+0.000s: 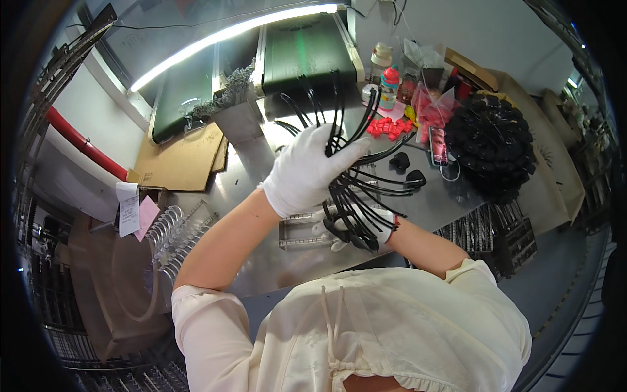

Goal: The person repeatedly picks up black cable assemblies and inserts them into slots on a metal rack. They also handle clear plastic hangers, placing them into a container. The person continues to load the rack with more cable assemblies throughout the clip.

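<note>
Black cables (346, 191) inside left grip (307, 166), ends fanning beyond.

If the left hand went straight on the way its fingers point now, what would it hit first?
Beyond the black cables in its grip, the left hand would probably meet the red pieces first; it looks raised, though, so it might pass over them: depth is unclear.
</note>
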The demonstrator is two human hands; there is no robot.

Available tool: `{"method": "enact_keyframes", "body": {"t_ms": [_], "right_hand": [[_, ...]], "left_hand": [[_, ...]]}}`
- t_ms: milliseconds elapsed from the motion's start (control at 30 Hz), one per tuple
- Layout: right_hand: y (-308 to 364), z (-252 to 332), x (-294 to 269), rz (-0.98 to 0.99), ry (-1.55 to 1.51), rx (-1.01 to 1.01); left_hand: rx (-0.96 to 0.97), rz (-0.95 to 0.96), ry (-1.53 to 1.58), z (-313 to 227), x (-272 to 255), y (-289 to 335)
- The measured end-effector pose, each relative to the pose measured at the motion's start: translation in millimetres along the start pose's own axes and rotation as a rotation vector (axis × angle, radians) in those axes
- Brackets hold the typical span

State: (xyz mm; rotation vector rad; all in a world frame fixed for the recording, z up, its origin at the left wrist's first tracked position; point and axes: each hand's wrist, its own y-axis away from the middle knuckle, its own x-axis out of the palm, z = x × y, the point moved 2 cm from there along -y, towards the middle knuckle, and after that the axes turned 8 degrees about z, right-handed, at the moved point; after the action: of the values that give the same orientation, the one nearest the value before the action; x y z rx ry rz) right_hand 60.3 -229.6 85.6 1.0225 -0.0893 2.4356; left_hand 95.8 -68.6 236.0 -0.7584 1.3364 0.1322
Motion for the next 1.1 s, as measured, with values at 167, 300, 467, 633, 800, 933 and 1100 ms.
{"method": "enact_keyframes", "body": {"t_ms": [167,300,467,633,800,933,1100], "right_hand": [[-25,-49,-22,0.022,0.298,-0.075],[1,-44,-43,-0.053,0.322,-0.125],[26,-44,-36,0.177,-0.329,-0.067],[24,-64,-35,-0.025,-0.235,-0.089],[63,-34,-2,-0.452,0.498,-0.24],[83,-42,-32,-0.436,-0.534,-0.295],[61,-31,-5,-0.32,-0.442,-0.156]], "left_hand": [[-0.199,0.372,0.354,9,25,-5],[-0.185,0.161,0.132,21,0,1],[0.078,0.158,-0.125,-3,-2,-2],[0.033,0.431,-0.028,-24,47,-17],[-0.576,-0.284,0.878,89,66,-1],[-0.82,-0.632,0.869,96,46,-83],[-0.2,-0.441,1.291,-14,85,-252]]}}
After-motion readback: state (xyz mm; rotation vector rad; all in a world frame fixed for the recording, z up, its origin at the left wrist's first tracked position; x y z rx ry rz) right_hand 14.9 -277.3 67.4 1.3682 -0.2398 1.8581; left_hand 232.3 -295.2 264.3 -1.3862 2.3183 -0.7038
